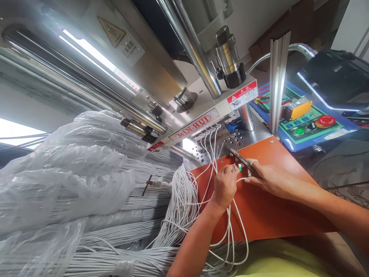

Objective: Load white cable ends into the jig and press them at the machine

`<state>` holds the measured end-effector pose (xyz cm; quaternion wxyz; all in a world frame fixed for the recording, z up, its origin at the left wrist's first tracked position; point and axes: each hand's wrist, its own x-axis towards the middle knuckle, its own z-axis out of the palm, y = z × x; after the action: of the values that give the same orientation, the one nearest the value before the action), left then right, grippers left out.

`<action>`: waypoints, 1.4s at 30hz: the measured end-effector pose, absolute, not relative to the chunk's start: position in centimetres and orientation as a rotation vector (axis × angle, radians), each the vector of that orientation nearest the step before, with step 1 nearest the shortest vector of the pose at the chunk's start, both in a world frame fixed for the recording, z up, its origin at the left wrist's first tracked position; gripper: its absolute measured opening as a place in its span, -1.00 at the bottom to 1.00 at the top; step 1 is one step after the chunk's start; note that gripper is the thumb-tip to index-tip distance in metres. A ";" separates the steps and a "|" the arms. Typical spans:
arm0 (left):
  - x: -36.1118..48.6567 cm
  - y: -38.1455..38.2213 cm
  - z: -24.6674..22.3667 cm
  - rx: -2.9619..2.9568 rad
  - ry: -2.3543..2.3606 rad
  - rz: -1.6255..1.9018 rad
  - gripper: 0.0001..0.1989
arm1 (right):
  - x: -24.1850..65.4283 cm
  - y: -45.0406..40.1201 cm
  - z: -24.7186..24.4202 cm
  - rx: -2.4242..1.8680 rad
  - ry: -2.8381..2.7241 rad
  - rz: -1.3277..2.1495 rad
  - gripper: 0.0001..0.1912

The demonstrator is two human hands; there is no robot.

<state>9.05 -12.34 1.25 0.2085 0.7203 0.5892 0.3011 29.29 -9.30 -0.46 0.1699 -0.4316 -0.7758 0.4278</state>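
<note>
My left hand (225,187) pinches a white wire (240,179) just above an orange board (268,207). My right hand (266,178) grips a flat dark metal tool (240,159), whose tip reaches towards small connectors (240,166) on the board's upper part. Both hands are close together over the board. Several white wires (184,204) loop from the press head down past my left wrist into a loose heap. The fingers hide part of the connectors, so their exact number cannot be told.
A steel press with a danger label (242,95) stands above the board, with polished columns (190,48). To the right lies a green control panel (300,123) with a red stop button (325,121). Bundled grey wires in clear plastic (72,173) fill the left side.
</note>
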 end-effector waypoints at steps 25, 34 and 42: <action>9.4 -12.0 -0.2 1.982 1.674 0.706 -0.85 | 29.2 -9.3 0.6 -1.264 -2.292 1.164 -0.74; 8.4 -11.5 1.6 1.447 1.409 0.882 -0.76 | 29.5 -9.0 -0.5 -1.264 -2.233 1.231 -0.66; 8.1 -12.0 1.9 1.149 1.508 1.075 -0.84 | 29.5 -9.0 -0.5 -1.236 -2.195 1.251 -0.59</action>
<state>8.10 -12.04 1.92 0.4627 0.4675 0.6133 0.4373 29.51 -9.02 -0.50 0.1637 -0.4337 -0.7699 0.4386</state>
